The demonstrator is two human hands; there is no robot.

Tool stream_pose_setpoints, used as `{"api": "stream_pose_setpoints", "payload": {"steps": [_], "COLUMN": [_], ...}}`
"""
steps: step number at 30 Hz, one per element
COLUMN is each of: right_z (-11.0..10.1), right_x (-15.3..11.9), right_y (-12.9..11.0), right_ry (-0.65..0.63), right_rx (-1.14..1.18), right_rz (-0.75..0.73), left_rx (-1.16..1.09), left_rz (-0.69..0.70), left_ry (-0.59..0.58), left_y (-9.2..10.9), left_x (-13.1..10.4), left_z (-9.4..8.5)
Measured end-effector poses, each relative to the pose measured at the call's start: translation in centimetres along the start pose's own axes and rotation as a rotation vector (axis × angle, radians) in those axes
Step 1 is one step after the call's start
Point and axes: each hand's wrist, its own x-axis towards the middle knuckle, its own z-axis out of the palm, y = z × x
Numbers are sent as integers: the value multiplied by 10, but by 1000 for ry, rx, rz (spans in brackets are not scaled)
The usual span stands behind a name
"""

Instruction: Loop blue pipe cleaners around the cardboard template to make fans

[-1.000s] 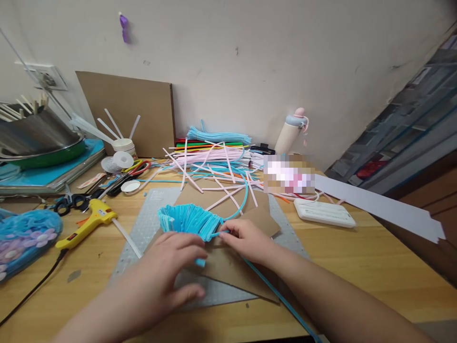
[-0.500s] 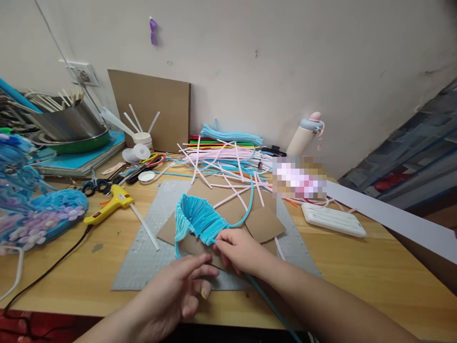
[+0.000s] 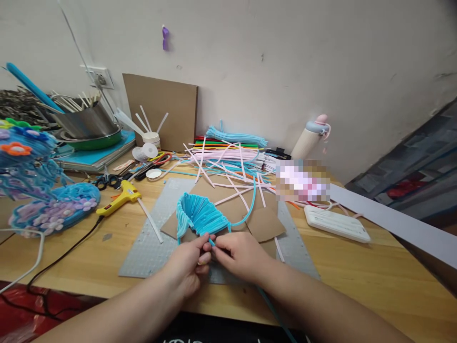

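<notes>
A curved blue piece made of rows of pipe cleaners (image 3: 203,214) lies on cardboard, with a loose blue strand arching from its right end. Just in front of it, my left hand (image 3: 191,267) pinches a blue pipe cleaner (image 3: 212,242) between thumb and fingertips. My right hand (image 3: 243,255) is closed on the same pipe cleaner, close beside the left fingertips. A blue strand trails from under my right wrist toward the table's front edge. Where the strand runs inside the right hand is hidden.
A grey cutting mat (image 3: 143,257) lies under the cardboard pieces (image 3: 266,221). A yellow glue gun (image 3: 119,200) with its cord is at left, near a blue flowered craft piece (image 3: 57,209). Pipe cleaner bundles (image 3: 228,155), a bottle (image 3: 309,138) and a white power strip (image 3: 337,224) stand farther back.
My left hand has moved up and closed its fingers on the pipe cleaner beside my right hand. The camera view has shifted slightly left.
</notes>
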Motion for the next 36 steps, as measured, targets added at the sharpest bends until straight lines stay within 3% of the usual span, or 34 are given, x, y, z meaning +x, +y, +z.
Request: {"api": "stream_pose_setpoints", "payload": {"steps": [10,13,16,19,22,24,30,33,34,36], "right_z": [1,-1,-3,-4,-5,-3,1,-3,-5,-9], "right_x": [-2,-4,-3,1,7,9,7,7,7,7], "right_y": [1,1,0,0,1,1,8,12,13,15], "right_ry": [-21,-12,37,85,87,63,-80,-78,-93,-123], "right_rx": [-27,50,248,694,1217,1435,1522,1567,1578,1571], "right_rz": [-44,-32,57,229,329,381,440,494,513,531], "left_rx": [-50,28,207,391,511,580,967,1139,1125,949], "left_rz": [29,133,377,569,629,631,527,696,747,898], "left_ry": [17,-18,-91,-125,-140,-162,-246,-290,-255,-41], "left_y": [0,0,2,5,2,-4,-17,-13,-10,-4], "left_x": [9,10,10,12,15,17,0,-13,-15,-13], "left_z": [-3,-5,-5,-3,1,5,11,-1,-8,-22]}}
